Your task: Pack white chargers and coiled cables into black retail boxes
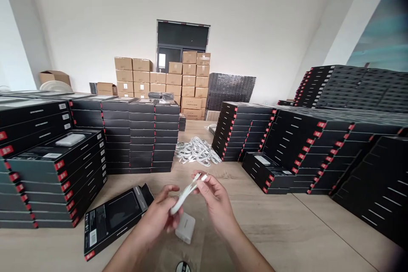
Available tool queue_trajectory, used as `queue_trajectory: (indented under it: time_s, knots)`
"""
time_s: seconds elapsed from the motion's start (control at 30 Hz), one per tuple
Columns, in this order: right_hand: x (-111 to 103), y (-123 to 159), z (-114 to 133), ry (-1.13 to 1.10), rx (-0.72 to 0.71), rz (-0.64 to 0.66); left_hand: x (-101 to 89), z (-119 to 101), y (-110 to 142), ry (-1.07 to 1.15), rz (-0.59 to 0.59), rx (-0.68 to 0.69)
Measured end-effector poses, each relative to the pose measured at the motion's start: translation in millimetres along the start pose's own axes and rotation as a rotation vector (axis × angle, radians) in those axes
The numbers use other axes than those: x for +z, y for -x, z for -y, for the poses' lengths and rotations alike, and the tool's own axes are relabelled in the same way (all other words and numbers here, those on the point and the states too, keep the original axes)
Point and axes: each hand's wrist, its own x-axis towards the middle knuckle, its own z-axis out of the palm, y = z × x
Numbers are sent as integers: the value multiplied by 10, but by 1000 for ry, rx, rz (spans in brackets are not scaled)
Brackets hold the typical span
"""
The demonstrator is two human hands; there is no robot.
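A white cable (182, 202), folded into a bundle, is held between both hands above the wooden table. My left hand (167, 206) is closed around the looped end. At the connector end, my right hand (214, 193) pinches the cable between thumb and fingers. Just below the hands a white charger block (185, 228) rests on the table. To the left of it lies a black box (114, 220) with a dark window on top and its far end flap raised. Part of a round dark object (182, 267) shows at the bottom edge.
A heap of white cables (198, 151) lies further back on the table (264, 225). Tall stacks of black boxes (142, 136) stand left, and more stacks (296, 144) right. White blocks sit on a left stack (70, 139) and a low right stack (262, 160). Cardboard cartons (165, 78) are piled behind.
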Motion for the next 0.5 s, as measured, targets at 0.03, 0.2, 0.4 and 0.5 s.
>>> queue_trajectory:
  time_s: [0.03, 0.2, 0.4, 0.5]
  knots:
    - [-5, -9, 3, 10, -5, -37, 12, 4, 7, 81, 12, 0]
    - [-37, -35, -12, 49, -39, -151, 44, 28, 36, 192, 175, 21]
    - [-68, -30, 3, 60, -119, -180, 65, 37, 65, 268, 230, -6]
    - [-80, -25, 23, 87, -132, -162, 73, 17, 83, 256, 258, -45]
